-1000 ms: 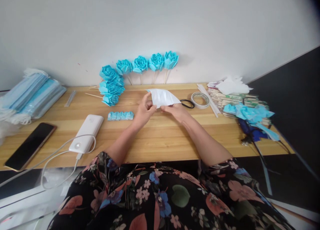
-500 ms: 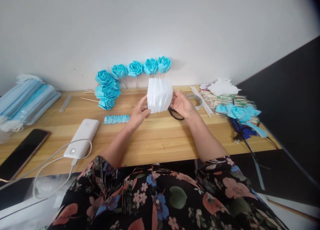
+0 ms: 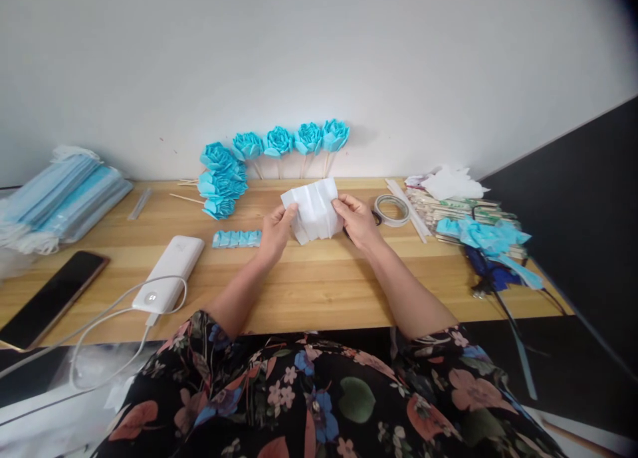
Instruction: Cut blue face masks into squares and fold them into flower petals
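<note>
Between my two hands, above the middle of the table, is a white pleated sheet (image 3: 314,211) that looks like face-mask material. My left hand (image 3: 277,230) pinches its left edge with the thumb on top. On the opposite edge my right hand (image 3: 357,219) is closed with thumb and fingers. Black scissors handles (image 3: 377,217) show partly behind my right hand. Just left of my left hand lies a strip of folded blue pieces (image 3: 236,238). Blue flowers on sticks (image 3: 278,141) lean along the wall behind the sheet, with several more flowers (image 3: 219,184) lying to the left.
Wrapped face masks (image 3: 74,195) lie at the far left, near a phone (image 3: 52,298) and a cabled power bank (image 3: 169,275). A tape roll (image 3: 392,211) and pale strips (image 3: 409,209) are on the right, beside a pile of sticks (image 3: 456,205), blue scraps (image 3: 486,235) and a blue tool (image 3: 498,275).
The white sheet has come lower and nearer to me and is tilted flatter. Both thumbs now lie on top of its edges. The whole view has shifted slightly.
</note>
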`<action>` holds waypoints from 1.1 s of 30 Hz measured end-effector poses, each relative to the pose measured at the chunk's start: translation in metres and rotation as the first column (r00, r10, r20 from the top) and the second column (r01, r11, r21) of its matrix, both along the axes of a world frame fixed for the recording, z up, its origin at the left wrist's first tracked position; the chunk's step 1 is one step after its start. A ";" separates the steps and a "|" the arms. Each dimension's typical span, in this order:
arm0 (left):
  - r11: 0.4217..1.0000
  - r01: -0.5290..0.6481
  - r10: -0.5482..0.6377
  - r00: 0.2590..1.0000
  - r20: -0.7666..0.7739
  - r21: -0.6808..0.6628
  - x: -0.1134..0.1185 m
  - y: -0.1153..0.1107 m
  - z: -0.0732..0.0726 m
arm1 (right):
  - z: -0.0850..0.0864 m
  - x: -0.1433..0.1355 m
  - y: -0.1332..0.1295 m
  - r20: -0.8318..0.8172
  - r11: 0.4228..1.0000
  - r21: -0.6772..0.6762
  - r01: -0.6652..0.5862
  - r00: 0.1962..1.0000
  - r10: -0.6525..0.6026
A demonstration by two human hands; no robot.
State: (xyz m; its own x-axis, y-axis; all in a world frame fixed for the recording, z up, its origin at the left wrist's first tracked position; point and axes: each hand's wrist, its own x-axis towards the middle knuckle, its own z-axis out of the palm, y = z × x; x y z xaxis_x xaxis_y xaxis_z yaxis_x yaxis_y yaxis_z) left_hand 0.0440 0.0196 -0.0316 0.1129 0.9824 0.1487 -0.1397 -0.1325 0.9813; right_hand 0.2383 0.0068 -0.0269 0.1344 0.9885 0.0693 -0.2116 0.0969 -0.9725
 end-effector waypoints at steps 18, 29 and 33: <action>0.975 -0.173 0.196 0.966 -0.166 0.141 0.000 -0.007 0.010 | 0.007 -0.010 -0.014 0.362 0.971 0.207 0.118 0.913 -0.188; 0.969 -0.191 0.217 0.961 -0.170 0.155 0.002 -0.011 0.010 | 0.016 -0.020 -0.023 0.538 0.867 0.380 0.321 0.686 -0.490; 0.984 -0.148 0.157 0.984 -0.090 0.094 0.003 -0.009 0.008 | 0.018 -0.021 -0.022 0.546 0.859 0.405 0.314 0.670 -0.503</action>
State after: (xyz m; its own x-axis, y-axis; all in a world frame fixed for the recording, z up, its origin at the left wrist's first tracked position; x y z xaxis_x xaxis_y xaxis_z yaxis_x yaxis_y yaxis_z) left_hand 0.0469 0.0106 -0.0239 -0.0195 0.9731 0.2294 -0.0166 -0.2297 0.9731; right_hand 0.2176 -0.0155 -0.0088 0.3537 0.7743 0.5247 0.5430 0.2868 -0.7892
